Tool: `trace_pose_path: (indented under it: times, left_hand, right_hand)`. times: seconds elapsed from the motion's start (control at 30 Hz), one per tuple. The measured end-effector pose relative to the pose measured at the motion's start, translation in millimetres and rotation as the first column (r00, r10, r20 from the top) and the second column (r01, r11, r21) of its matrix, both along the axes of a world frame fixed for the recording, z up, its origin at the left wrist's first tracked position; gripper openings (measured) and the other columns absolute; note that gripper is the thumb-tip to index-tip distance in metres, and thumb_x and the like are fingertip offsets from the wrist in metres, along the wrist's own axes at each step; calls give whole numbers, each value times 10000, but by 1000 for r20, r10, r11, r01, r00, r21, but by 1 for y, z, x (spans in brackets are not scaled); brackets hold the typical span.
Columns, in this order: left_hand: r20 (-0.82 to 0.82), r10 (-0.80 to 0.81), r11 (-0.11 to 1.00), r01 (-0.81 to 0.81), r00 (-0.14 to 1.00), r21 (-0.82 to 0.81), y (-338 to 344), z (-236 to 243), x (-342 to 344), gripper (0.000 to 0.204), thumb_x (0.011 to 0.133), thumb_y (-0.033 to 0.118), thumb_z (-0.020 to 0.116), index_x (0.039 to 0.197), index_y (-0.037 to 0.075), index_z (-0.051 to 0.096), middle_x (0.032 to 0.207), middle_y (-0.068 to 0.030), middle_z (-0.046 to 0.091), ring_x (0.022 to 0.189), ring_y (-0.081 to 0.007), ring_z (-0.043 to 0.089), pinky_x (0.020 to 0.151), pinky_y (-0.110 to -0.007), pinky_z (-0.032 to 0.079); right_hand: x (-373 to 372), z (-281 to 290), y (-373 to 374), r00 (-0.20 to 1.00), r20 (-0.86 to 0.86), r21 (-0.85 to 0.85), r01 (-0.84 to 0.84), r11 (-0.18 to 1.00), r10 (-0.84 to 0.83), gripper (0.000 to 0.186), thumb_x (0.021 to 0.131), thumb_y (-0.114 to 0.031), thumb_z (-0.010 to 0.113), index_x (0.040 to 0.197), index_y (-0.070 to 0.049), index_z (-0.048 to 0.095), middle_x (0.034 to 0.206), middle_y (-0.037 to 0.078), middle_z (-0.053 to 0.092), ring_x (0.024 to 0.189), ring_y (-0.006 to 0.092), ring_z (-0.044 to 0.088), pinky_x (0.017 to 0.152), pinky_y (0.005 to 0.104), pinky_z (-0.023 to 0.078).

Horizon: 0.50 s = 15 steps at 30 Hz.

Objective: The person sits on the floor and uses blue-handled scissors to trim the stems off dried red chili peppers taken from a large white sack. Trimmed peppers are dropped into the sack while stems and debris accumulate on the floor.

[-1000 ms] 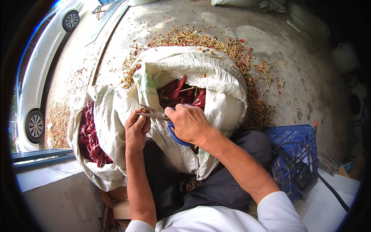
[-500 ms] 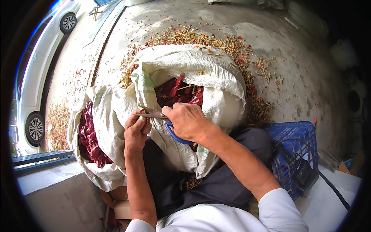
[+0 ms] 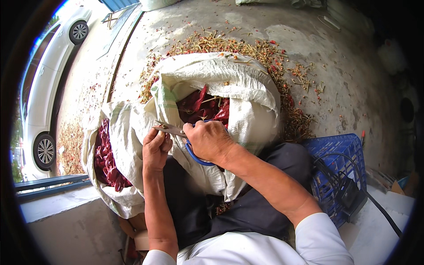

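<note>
My right hand is closed round blue-handled scissors, whose metal blades point left. At the blade tips, my left hand pinches a dried chili pepper; only a small end of it shows, the rest lies hidden in the fingers. Just beyond my hands, a large white woven sack gapes with dark red dried chilies inside. To the left stands a second white sack, also holding red dried chilies.
Cut stems and chili bits litter the concrete floor behind and right of the large sack. Beside my right knee sits a blue plastic crate with a black cable and adapter on it. A low wall and a parked white car are at left.
The scissors and my right hand have shifted slightly left and down, and the blades look more closed. My left hand stays nearly in place. The whole view has tilted a little.
</note>
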<state>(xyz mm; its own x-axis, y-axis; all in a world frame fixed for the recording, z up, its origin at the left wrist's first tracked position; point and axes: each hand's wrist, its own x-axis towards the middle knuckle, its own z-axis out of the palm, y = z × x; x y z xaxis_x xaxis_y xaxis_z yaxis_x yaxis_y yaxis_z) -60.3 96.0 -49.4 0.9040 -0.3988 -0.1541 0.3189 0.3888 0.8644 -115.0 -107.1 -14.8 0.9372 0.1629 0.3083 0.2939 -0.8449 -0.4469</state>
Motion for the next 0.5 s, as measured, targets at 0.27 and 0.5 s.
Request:
trace_pose_path:
  times: [0.27,0.5]
  left_hand:
    - [38,20,994,-23,999,106,-25,8,-6,148,980,54,540,1117,31,590,864,-37,607,673,-112,528,597,-247,432]
    - [42,-28,999,27,999,17,-55,10,12,234,915,-54,526,1102,87,529,1068,-113,644,843,-172,624,663,-278,489]
  right_hand:
    - [5,14,-15,997,-18,145,83,986,-81,202,855,-238,646,790,-61,570,596,161,630,588,327,683,526,417,540]
    - [20,32,-68,948,15,588,248,770,-317,422,863,-376,711,712,-11,562,564,200,589,550,393,631,512,441,493]
